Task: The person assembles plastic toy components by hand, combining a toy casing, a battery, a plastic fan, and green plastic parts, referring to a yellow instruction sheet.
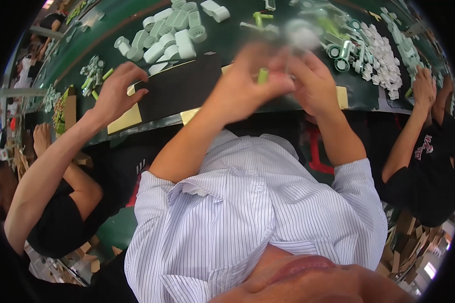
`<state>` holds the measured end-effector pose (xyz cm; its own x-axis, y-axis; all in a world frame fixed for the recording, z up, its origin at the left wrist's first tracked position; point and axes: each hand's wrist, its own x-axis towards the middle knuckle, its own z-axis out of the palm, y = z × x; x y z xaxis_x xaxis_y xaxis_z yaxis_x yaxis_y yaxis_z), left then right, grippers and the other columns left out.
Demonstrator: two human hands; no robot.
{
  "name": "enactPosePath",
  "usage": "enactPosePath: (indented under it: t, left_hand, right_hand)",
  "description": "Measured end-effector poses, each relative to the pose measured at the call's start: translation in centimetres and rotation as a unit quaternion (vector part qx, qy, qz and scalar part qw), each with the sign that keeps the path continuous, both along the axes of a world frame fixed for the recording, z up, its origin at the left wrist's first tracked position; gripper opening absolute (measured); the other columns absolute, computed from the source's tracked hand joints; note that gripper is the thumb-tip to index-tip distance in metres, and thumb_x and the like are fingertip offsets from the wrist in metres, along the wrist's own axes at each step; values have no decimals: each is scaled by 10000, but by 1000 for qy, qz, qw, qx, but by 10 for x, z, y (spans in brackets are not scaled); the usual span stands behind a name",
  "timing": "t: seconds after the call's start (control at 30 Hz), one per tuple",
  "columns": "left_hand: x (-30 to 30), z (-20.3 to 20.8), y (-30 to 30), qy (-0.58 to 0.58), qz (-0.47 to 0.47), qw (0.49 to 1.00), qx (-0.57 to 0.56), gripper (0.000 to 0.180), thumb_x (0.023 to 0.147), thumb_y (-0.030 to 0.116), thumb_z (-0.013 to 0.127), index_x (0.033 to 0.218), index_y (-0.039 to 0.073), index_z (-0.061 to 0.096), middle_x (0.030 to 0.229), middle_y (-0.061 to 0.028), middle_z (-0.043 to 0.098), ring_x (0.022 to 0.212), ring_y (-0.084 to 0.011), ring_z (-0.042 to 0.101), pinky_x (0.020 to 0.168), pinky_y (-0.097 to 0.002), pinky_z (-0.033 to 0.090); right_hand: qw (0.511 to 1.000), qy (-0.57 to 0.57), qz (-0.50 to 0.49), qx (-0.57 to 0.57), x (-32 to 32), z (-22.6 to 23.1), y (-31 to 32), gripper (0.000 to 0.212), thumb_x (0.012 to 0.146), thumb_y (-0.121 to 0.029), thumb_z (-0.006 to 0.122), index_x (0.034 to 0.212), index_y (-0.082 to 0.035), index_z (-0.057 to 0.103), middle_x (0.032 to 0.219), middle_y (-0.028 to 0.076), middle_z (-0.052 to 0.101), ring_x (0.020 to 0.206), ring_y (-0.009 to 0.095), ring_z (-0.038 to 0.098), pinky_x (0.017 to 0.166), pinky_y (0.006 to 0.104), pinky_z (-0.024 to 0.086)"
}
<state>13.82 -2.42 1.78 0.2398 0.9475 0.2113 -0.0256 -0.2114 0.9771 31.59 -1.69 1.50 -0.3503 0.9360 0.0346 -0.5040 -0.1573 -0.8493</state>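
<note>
Above the table's near edge, my left hand (245,83) and my right hand (311,83) are close together, both smeared by motion. A small light-green cylinder (263,76) shows at my left hand, between the thumb and the curled fingers. Just over the fingers of my right hand is a blurred whitish round part (304,36); it appears gripped in that hand, though its exact kind is unclear. The fingertips of both hands are too blurred to make out singly. Under and left of my left hand lies a black mat (182,83).
Pale-green plastic housings (179,22) are heaped at the back left. To the right lie white pieces (381,58) and ring-ended parts (342,64). A co-worker's hand (119,91) reaches in at left, near yellow pads (124,120); another person's hand (423,88) is at right.
</note>
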Motion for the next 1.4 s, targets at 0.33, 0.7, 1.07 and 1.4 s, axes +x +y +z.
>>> enactPosePath:
  t: [0.33,0.7,1.07,1.4]
  left_hand:
    - [3,-1,-36,166,-17,983,81,334,902,206,661,1169,39,549,836,-110,652,678,-168,625,622,-299,497]
    - [32,22,-12,70,-74,995,16,246,847,101,671,1028,-9,546,777,-68,645,637,-101,616,545,-249,496]
    - [6,3,-27,-63,-100,970,-213,243,878,223,688,895,24,549,630,-15,571,510,-57,514,445,-196,390]
    - [-81,12,82,486,138,810,298,236,876,127,627,1106,77,630,1070,-113,650,982,-309,611,847,-379,489]
  right_hand:
    - [997,-55,-40,-27,46,-20,-25,502,888,-43,600,1348,0,403,1087,165,624,992,279,647,868,386,531]
    - [859,-315,-105,390,23,-23,-41,849,750,-18,775,1454,-36,301,1396,164,382,1190,243,513,906,322,496]
    - [768,-516,-20,379,34,17,-56,412,785,-93,755,1158,-3,608,910,139,665,711,250,644,630,311,518]
    - [845,-478,-66,229,40,8,-31,260,967,-108,534,1176,33,595,822,61,641,643,98,581,582,227,483]
